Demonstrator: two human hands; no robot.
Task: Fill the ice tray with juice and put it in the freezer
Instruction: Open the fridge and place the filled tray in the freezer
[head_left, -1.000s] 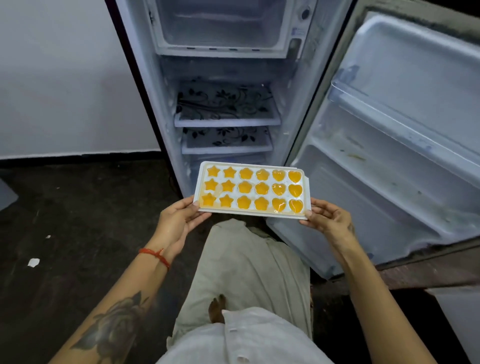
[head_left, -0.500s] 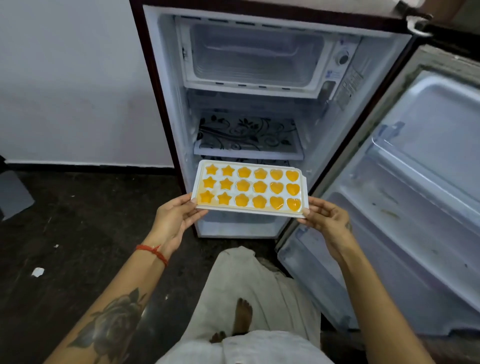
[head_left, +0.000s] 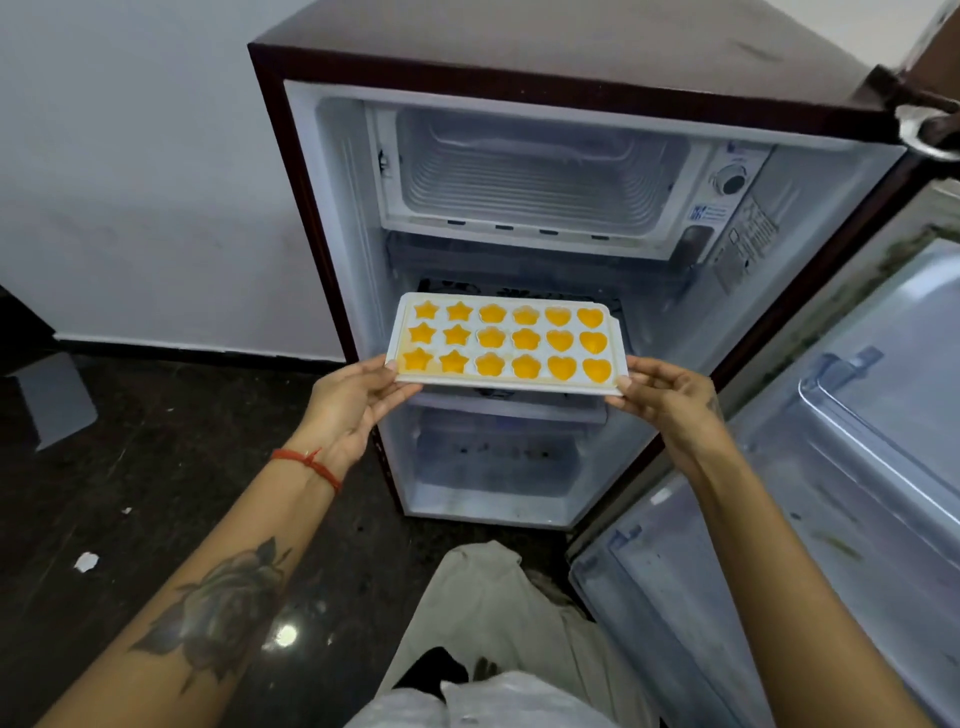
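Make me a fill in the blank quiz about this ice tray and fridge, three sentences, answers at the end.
1. The ice tray is held level by ____ hands, the left hand and the right hand, one at each short end.
2. Its cells hold ____ coloured juice.
3. The fridge door stands ____, and the freezer compartment sits above the tray.

Missing words: two; orange; open
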